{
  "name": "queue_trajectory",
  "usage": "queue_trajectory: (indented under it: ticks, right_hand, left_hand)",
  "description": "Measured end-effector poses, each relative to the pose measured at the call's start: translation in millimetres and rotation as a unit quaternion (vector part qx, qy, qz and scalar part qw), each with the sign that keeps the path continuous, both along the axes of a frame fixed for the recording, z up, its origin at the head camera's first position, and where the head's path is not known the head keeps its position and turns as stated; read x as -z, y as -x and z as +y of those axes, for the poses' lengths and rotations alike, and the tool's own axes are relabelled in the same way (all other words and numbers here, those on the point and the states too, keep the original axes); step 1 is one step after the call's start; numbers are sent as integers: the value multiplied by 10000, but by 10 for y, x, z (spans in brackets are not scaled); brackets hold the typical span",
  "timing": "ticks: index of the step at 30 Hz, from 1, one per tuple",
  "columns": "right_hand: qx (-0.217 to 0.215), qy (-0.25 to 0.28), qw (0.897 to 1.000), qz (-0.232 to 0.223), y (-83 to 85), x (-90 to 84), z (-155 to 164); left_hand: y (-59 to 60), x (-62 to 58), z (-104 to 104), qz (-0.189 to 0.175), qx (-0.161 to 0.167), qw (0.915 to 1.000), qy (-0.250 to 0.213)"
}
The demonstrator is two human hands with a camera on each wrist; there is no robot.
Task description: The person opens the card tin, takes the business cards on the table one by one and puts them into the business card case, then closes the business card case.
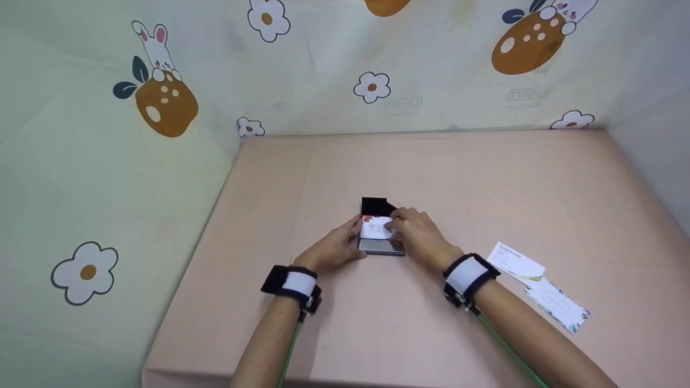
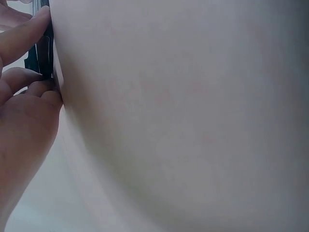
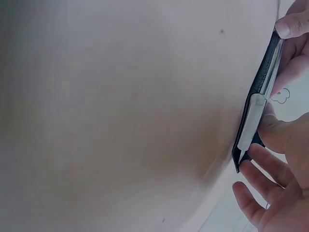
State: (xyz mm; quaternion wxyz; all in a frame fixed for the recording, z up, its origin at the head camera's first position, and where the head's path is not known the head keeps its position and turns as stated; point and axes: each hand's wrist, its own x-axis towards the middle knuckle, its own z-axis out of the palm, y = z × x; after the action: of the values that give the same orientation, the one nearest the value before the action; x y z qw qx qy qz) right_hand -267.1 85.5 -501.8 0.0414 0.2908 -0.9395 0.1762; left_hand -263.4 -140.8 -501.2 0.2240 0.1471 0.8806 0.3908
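At centre frame on the bench [image 1: 280,334], my left hand [image 1: 331,249] steadies the open card case [image 1: 380,245]; my right hand [image 1: 418,233] pinches a card [image 1: 375,227] over it. Next, I judge, slide it in squarely.

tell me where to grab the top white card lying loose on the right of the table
Take the white rectangular business card by its far short edge, coming from above and the far right. It lies flat on the pink table, and its near end touches the patterned card beside it, so the far end is freer.
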Motion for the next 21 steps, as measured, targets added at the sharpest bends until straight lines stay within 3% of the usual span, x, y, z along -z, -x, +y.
queue_trajectory:
  ticks: [14,21]
  right_hand:
    - [-541,-264,9982,-68,-189,-27,25]
    - [-726,-400,9965,116,-267,-55,26]
  left_hand:
    - [10,3,-13,118,212,9996,161]
    - [12,-1,-13,184,259,9993,197]
